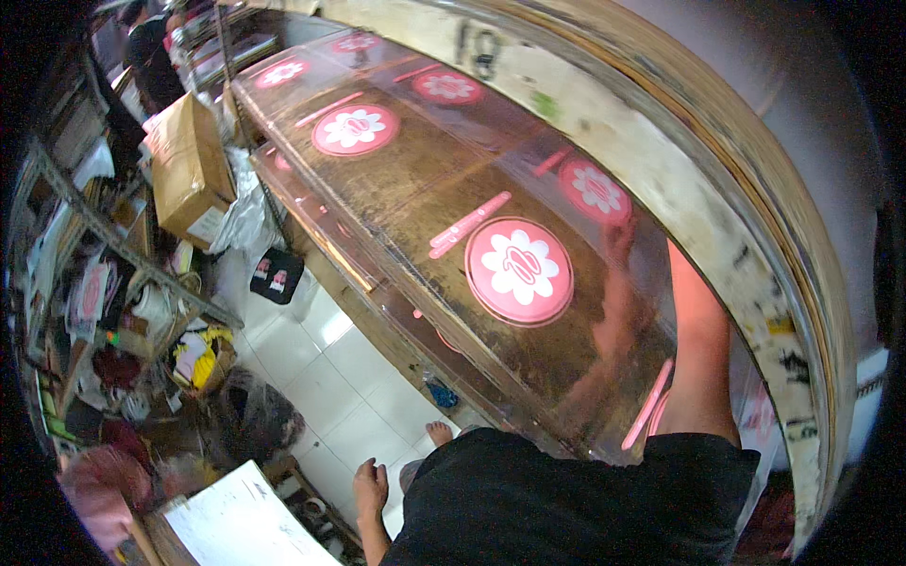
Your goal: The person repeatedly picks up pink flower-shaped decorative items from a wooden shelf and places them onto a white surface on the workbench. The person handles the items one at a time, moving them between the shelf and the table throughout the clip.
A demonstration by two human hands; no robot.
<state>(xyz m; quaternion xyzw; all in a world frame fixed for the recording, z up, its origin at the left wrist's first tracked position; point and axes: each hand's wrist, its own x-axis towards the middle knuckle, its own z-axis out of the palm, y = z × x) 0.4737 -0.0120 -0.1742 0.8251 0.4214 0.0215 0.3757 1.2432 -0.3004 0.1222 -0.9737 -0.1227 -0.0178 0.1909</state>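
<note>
My right forearm (702,340) stretches forward over a glossy brown printing table (415,203). It passes behind the pale, wood-edged frame (651,123), which hides the hand. Its reflection shows on the shiny surface. Closest to this arm is a pink round print with a white flower (521,272); a pair of pink strips (469,224) lies beside it. Another flower round (355,129) is farther along, and more repeat toward the far end. My left hand (371,486) hangs low by my side, away from the table, fingers loosely bent and nothing visible in them.
Under the table's left edge runs a lower shelf (377,292). Across the tiled floor (326,391) stand a cardboard box (189,170), a basket with yellow cloth (200,358) and piled clutter. A white board (250,519) is at lower left. Someone in dark clothing (151,61) stands far left.
</note>
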